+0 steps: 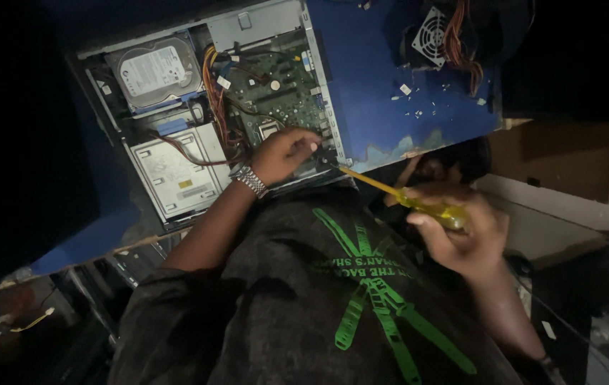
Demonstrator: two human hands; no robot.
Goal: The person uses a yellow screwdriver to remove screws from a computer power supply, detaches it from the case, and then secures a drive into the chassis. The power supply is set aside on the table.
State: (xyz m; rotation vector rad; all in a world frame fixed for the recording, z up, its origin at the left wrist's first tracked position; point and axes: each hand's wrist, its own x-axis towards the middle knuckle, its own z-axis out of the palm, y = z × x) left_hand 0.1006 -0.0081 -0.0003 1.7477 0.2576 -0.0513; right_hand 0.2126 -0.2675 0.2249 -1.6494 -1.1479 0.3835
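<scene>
Left hand (pixel 283 153) inside open computer case (pixel 197 114) at blue worktop (pixel 376 85) edge, grip contents hidden. Right hand (pixel 461 228) clenched around yellow screwdriver (pixel 397 194); tip lost in shadow.

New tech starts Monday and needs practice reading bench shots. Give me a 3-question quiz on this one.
1. True or false: the right hand has its grip on a yellow-handled screwdriver.
2. Where is the left hand, the one with the wristwatch?
A) on a loose fan
B) inside the open computer case, over the green board
C) flat on the hard drive
3. Fill in: the table top beside the case is coloured ____.

Key: 1 true; 2 B; 3 blue.
</scene>
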